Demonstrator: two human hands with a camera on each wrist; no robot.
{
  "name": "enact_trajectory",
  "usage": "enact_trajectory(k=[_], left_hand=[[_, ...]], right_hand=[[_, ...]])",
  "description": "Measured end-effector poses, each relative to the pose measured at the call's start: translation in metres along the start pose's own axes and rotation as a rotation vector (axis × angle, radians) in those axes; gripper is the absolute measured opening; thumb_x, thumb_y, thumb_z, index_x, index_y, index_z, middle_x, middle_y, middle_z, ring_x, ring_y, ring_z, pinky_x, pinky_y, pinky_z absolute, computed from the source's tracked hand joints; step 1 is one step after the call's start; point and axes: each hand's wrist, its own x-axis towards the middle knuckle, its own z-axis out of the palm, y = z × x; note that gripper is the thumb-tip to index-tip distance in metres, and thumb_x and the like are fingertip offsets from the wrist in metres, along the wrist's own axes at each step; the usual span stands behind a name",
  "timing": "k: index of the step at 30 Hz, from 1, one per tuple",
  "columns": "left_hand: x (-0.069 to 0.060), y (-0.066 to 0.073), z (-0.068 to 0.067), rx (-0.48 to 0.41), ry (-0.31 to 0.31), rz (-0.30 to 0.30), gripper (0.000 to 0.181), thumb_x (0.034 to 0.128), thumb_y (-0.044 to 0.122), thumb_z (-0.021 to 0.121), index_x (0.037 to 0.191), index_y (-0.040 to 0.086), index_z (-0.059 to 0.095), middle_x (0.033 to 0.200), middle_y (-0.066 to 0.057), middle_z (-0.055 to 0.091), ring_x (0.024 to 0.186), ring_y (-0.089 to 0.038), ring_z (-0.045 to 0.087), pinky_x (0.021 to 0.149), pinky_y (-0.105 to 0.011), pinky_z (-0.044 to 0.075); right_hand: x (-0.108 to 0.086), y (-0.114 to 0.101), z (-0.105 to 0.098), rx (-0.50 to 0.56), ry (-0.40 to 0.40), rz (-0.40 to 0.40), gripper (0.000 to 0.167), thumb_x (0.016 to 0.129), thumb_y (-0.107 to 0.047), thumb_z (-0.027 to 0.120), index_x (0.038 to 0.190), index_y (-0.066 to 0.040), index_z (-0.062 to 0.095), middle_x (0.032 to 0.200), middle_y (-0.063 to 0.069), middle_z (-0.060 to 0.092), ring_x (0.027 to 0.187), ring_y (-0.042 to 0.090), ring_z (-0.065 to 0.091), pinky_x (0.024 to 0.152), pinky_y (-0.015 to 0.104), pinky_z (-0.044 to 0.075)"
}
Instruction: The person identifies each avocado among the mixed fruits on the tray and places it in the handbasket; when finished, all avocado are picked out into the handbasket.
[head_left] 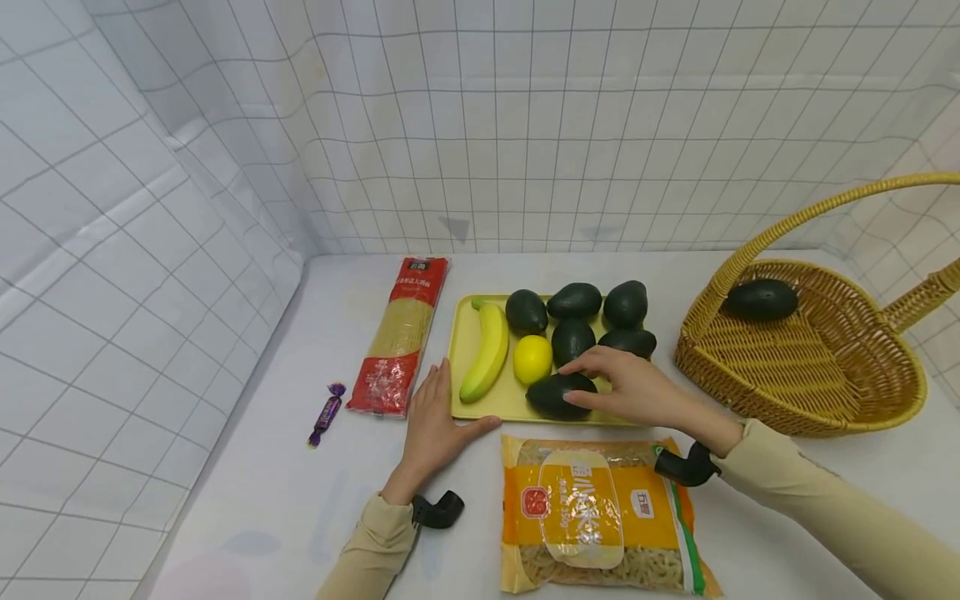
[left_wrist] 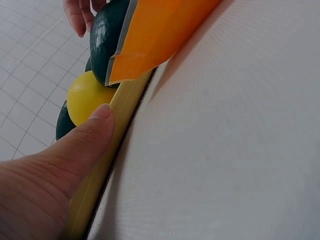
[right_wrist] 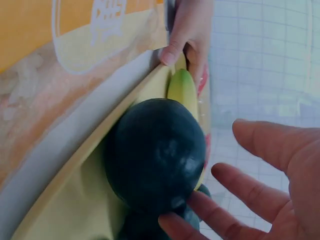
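A yellow tray [head_left: 480,410] holds a banana [head_left: 487,354], a lemon [head_left: 532,360] and several dark green avocados [head_left: 575,301]. My right hand [head_left: 630,387] is over the front avocado [head_left: 551,397]. Seen from the right wrist, its fingers [right_wrist: 250,192] are spread beside that avocado [right_wrist: 155,152], the lower fingertips at its edge and the thumb apart from it. My left hand [head_left: 435,429] lies at the tray's front left corner with fingers extended. In the left wrist view, the thumb [left_wrist: 92,137] rests along the tray's rim [left_wrist: 127,102].
A wicker basket [head_left: 802,417] with a tall handle stands at the right, one avocado [head_left: 762,299] inside. Left of the tray lie a red spaghetti packet [head_left: 397,337] and a purple-wrapped candy [head_left: 326,415]. An orange pasta bag [head_left: 600,512] is in front of the tray.
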Motion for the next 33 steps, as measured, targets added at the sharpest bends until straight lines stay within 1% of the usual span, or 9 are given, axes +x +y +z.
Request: enact_trajectory(k=[3, 5, 9, 11, 19, 24, 27, 30, 33], left_hand=[[-0.001, 0.001, 0.000, -0.003, 0.002, -0.001, 0.116, 0.0712, 0.057, 0.076, 0.150, -0.002, 0.015, 0.153, -0.020, 0.019, 0.141, -0.032, 0.013, 0.111, -0.051, 0.009], [-0.001, 0.001, -0.001, -0.004, 0.001, -0.003, 0.116, 0.0713, 0.057, 0.076, 0.150, -0.002, 0.015, 0.153, -0.021, 0.019, 0.141, -0.032, 0.013, 0.111, -0.051, 0.009], [-0.002, 0.002, -0.001, -0.002, 0.005, 0.001, 0.115, 0.0713, 0.056, 0.076, 0.150, -0.003, 0.015, 0.153, -0.021, 0.020, 0.141, -0.033, 0.013, 0.111, -0.052, 0.009], [-0.002, 0.002, -0.001, -0.001, 0.008, 0.005, 0.115, 0.0713, 0.056, 0.076, 0.149, -0.003, 0.015, 0.153, -0.021, 0.020, 0.141, -0.033, 0.014, 0.111, -0.052, 0.010], [-0.001, 0.002, -0.001, -0.003, 0.011, 0.009, 0.115, 0.0712, 0.056, 0.076, 0.149, -0.003, 0.016, 0.153, -0.021, 0.020, 0.141, -0.032, 0.014, 0.111, -0.051, 0.010], [-0.002, 0.003, -0.001, -0.004, 0.010, 0.007, 0.115, 0.0712, 0.056, 0.076, 0.150, -0.003, 0.016, 0.153, -0.020, 0.020, 0.141, -0.032, 0.014, 0.111, -0.052, 0.009], [-0.002, 0.002, -0.001, -0.002, 0.013, 0.013, 0.115, 0.0712, 0.057, 0.076, 0.150, -0.003, 0.016, 0.153, -0.020, 0.020, 0.141, -0.033, 0.014, 0.111, -0.052, 0.010], [-0.002, 0.002, -0.001, -0.001, 0.019, 0.018, 0.115, 0.0711, 0.057, 0.076, 0.150, -0.002, 0.016, 0.153, -0.020, 0.021, 0.141, -0.033, 0.015, 0.111, -0.052, 0.010], [-0.002, 0.001, 0.000, -0.001, 0.021, 0.021, 0.115, 0.0711, 0.057, 0.076, 0.149, -0.003, 0.017, 0.153, -0.020, 0.021, 0.140, -0.033, 0.015, 0.111, -0.052, 0.010]], right_hand=[[0.002, -0.002, 0.003, -0.055, 0.014, 0.016, 0.035, 0.087, -0.035, 0.069, 0.114, -0.013, 0.069, 0.108, 0.004, 0.062, 0.081, 0.021, 0.057, 0.066, 0.031, 0.046], [0.002, -0.002, 0.005, -0.076, 0.020, 0.033, 0.034, 0.087, -0.035, 0.069, 0.113, -0.014, 0.069, 0.104, 0.004, 0.061, 0.071, 0.017, 0.053, 0.059, 0.028, 0.043], [0.003, -0.003, 0.009, -0.115, 0.033, 0.082, 0.035, 0.084, -0.038, 0.071, 0.112, -0.017, 0.070, 0.096, 0.002, 0.058, 0.060, 0.009, 0.045, 0.049, 0.026, 0.039], [0.004, -0.003, 0.011, -0.136, 0.038, 0.098, 0.036, 0.083, -0.041, 0.072, 0.112, -0.019, 0.070, 0.092, 0.002, 0.055, 0.057, 0.008, 0.042, 0.046, 0.026, 0.037], [0.004, -0.005, 0.012, -0.227, 0.031, 0.129, 0.042, 0.083, -0.049, 0.069, 0.114, -0.020, 0.068, 0.085, 0.004, 0.053, 0.049, 0.012, 0.040, 0.041, 0.027, 0.034], [0.003, -0.007, 0.012, -0.285, 0.029, 0.164, 0.045, 0.082, -0.052, 0.068, 0.116, -0.022, 0.068, 0.087, 0.006, 0.058, 0.048, 0.014, 0.042, 0.039, 0.028, 0.034], [0.001, -0.008, 0.012, -0.316, 0.033, 0.171, 0.047, 0.082, -0.053, 0.067, 0.117, -0.023, 0.067, 0.085, 0.006, 0.061, 0.049, 0.013, 0.045, 0.038, 0.028, 0.034], [0.000, -0.009, 0.012, -0.319, 0.025, 0.163, 0.049, 0.082, -0.053, 0.067, 0.120, -0.022, 0.066, 0.087, 0.005, 0.065, 0.053, 0.013, 0.048, 0.039, 0.027, 0.035], [0.000, -0.007, 0.014, -0.278, 0.001, 0.161, 0.052, 0.082, -0.052, 0.067, 0.123, -0.020, 0.064, 0.092, 0.007, 0.068, 0.054, 0.013, 0.050, 0.040, 0.027, 0.037]])
